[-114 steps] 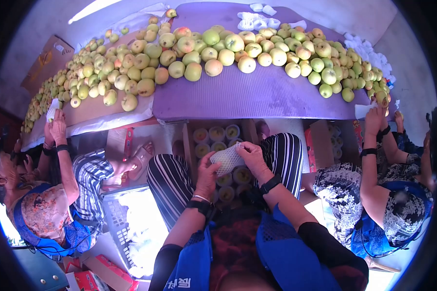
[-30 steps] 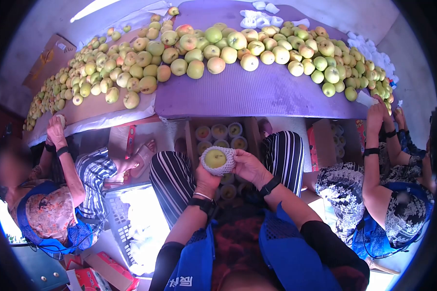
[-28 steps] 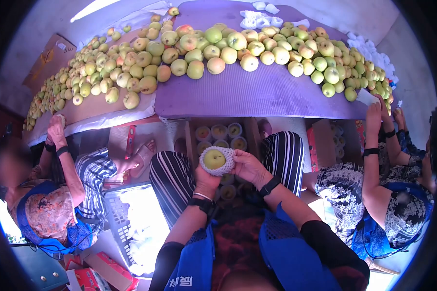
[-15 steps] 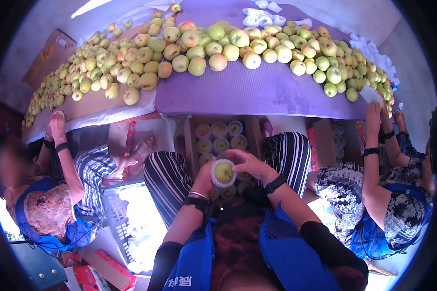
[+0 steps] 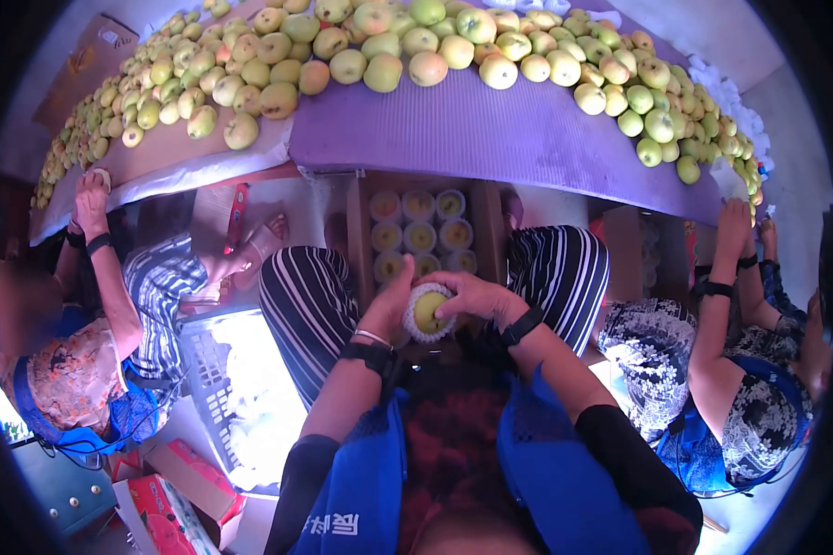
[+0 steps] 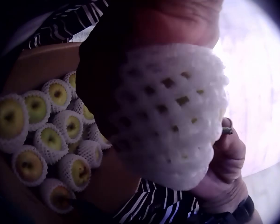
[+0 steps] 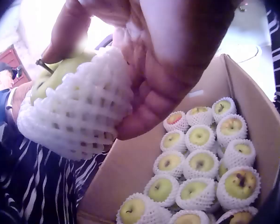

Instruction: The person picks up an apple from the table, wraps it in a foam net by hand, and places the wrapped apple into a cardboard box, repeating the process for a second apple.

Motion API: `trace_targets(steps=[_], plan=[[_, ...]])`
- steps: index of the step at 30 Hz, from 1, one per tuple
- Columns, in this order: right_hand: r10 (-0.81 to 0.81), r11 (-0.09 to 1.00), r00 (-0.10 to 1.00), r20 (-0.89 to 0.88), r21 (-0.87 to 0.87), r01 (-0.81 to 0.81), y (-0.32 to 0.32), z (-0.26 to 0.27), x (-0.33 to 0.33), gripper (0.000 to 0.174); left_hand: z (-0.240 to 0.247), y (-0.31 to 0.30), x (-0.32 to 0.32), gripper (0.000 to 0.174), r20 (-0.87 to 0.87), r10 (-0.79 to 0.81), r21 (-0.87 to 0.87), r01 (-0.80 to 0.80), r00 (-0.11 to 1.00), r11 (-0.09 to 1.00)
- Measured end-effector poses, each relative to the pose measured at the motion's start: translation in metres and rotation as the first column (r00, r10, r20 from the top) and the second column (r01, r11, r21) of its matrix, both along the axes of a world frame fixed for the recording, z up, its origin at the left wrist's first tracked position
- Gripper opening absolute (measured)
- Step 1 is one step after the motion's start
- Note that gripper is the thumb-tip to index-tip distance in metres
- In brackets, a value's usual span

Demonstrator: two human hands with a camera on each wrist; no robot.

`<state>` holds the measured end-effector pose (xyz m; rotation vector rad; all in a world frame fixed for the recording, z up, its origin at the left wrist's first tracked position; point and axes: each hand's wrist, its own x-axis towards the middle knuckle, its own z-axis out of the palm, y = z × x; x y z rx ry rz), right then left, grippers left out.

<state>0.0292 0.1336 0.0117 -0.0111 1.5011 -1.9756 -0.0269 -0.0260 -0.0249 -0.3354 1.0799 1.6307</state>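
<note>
Between the hands, in front of the lap, is a yellow-green apple (image 5: 429,311) in a white foam net (image 6: 172,112), its stem end bare. My left hand (image 5: 389,303) cups the apple from the left, its thumb pointing up; most of its fingers are hidden behind the fruit. The right hand (image 5: 478,302) grips it from the other side. In the right wrist view, its thumb (image 7: 65,35) presses beside the stem and its fingers curl against the net. Beyond the hands, a cardboard box (image 7: 126,172) holds rows of netted apples (image 7: 199,161).
A purple-matted table (image 5: 472,125) spans the front, heaped with loose apples (image 5: 379,69). People sit on the left (image 5: 83,356) and right (image 5: 768,398). A grey crate (image 5: 211,393) with white contents stands at left, near red cartons (image 5: 162,513).
The net was first handled closed over the fruit, then the apple's bare end turned up. The netted apple has come lower and nearer the body, and the head view has tilted down.
</note>
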Motion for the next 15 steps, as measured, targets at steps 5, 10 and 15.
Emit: trace_targets(steps=[5, 10, 15], plan=[[-0.333, 0.928, 0.929, 0.160, -0.118, 0.353, 0.007, -0.021, -0.010, 0.046, 0.013, -0.011, -0.014, 0.065, -0.070, 0.269, -0.314, -0.277, 0.961, 0.908], [-0.319, 0.941, 0.935, 0.156, 0.175, 0.291, 0.011, -0.074, -0.014, 0.048, 0.045, -0.030, -0.020, 0.052, -0.430, 0.400, -0.102, -0.484, 0.809, 0.869], [-0.034, 0.757, 0.993, 0.114, 0.652, -0.049, 0.009, -0.163, -0.002, 0.060, 0.089, -0.062, -0.032, 0.048, -0.336, 0.529, 0.286, -0.451, 0.779, 0.846]])
